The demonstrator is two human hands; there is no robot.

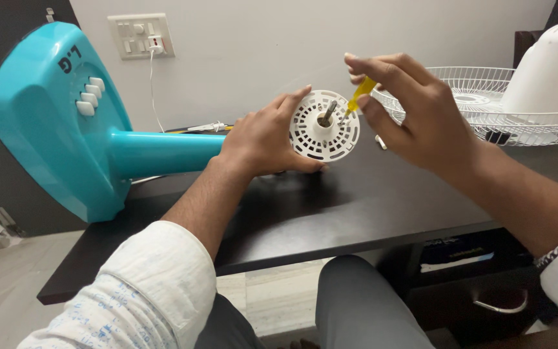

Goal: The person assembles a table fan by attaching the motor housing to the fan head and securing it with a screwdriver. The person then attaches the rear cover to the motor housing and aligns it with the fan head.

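A turquoise table fan lies on its side on a dark table (330,213), its base (46,123) at the left and its neck (163,152) pointing right. My left hand (263,139) grips the fan's motor head, whose round white vented face (324,126) with a metal shaft (327,113) turns toward me. My right hand (414,113) pinches a small yellow-handled tool (360,97), its tip close to the shaft on the white face.
A white wire fan grille (485,106) lies at the back right with a white rounded cover (550,68) on it. A wall switch plate (140,35) with a plugged cable is behind. A small metal part (380,142) rests on the table. Shelves sit below the tabletop.
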